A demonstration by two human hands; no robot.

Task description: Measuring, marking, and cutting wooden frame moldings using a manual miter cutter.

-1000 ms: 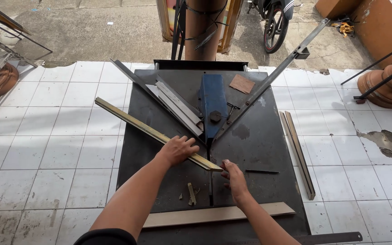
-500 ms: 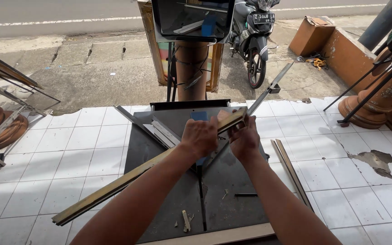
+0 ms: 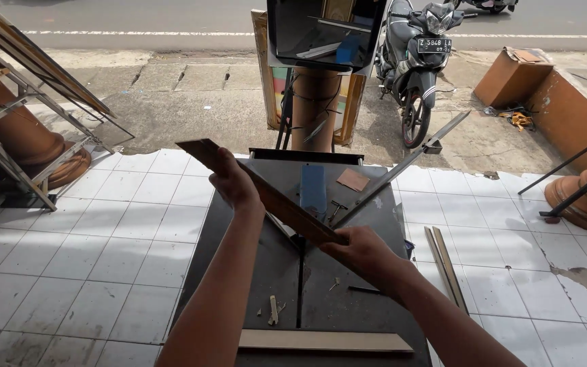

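Wooden strip (image 3: 266, 194) up off the dark bench (image 3: 348, 299)
Left hand (image 3: 234, 182) grips it near the top end, right hand (image 3: 360, 255) wraps the lower end, both shut tight.

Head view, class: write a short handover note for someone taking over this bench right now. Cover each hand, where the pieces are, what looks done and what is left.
Left hand: grips the wooden moulding strip near its far end.
Right hand: holds the strip's near end; strip lifted, slanted above the dark cutting table.
Blue cutter head sits at the table's centre, nothing in it.
Done: small offcuts lie on the table.
Left: a pale strip on the near edge and two strips on the tiles lie untouched.
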